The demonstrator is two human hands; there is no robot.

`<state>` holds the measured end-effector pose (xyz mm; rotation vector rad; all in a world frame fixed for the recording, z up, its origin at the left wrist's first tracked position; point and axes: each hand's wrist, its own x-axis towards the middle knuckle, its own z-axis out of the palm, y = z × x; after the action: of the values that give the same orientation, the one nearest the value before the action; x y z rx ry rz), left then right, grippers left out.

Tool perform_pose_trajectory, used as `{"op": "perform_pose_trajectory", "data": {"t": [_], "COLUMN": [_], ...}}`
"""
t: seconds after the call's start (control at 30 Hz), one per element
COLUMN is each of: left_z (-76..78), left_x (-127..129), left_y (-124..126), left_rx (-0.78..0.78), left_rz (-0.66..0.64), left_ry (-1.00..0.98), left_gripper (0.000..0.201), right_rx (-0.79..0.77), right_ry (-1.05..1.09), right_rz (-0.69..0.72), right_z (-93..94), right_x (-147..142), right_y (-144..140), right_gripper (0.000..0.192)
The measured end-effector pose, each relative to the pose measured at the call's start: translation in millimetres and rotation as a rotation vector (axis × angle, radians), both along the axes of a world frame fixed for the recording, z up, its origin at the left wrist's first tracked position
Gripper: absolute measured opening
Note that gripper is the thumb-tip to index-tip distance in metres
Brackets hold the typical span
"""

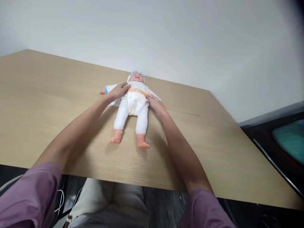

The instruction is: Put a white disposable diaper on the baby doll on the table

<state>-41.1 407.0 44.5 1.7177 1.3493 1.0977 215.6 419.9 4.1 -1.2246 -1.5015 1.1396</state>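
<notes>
The baby doll (133,104) lay on its back on the light wood-grain tabletop (47,104), near the far edge by the white wall (166,31), dressed in a white top with blue cuffs, white leggings, a white cap and a diaper with an orange-yellow printed band at the waist, its bare pink feet pointing toward me. My left hand (119,90) rested on the doll's chest and arm with its fingers (125,85) together and flat, while my right hand (155,104) pressed against the diaper's side at the hip, fingers close together, gripping nothing I could make out. Blue marks ran across the cap, too small to read.
</notes>
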Motion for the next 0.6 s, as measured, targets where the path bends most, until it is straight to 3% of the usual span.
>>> {"op": "perform_pose_trajectory", "data": {"t": [0.1, 0.2, 0.37, 0.47, 0.53, 0.6], "left_z": [-9.5, -17.5, -15.2, -1.4, 10.6, 22.7], "left_x": [0, -4, -13, -12, -4, 12], "left_y": [-7, -33, -79, -90, -93, -99], "left_rx": [-0.019, -0.055, -0.129, -0.054, 0.106, 0.294], "left_rz": [-0.048, -0.116, -0.122, 0.031, 0.149, 0.179], "left_ry": [-0.079, -0.114, -0.068, 0.086, 0.154, 0.239], "left_gripper": [0.043, 0.054, 0.063, 0.046, 0.025, 0.029], "right_rx": [-0.099, -0.133, -0.074, 0.108, 0.261, 0.375], "right_ry": [0.148, 0.167, -0.048, -0.205, -0.271, -0.372], "right_rz": [0.066, 0.118, 0.237, 0.083, -0.054, -0.131], "right_z": [-7.7, -11.9, -3.6, -0.6, -4.8, -13.2], "right_x": [4, 16, 46, 63, 71, 78], "right_y": [-6, -31, -70, -82, -90, -100], "right_gripper": [0.029, 0.035, 0.049, 0.047, 0.043, 0.04]}}
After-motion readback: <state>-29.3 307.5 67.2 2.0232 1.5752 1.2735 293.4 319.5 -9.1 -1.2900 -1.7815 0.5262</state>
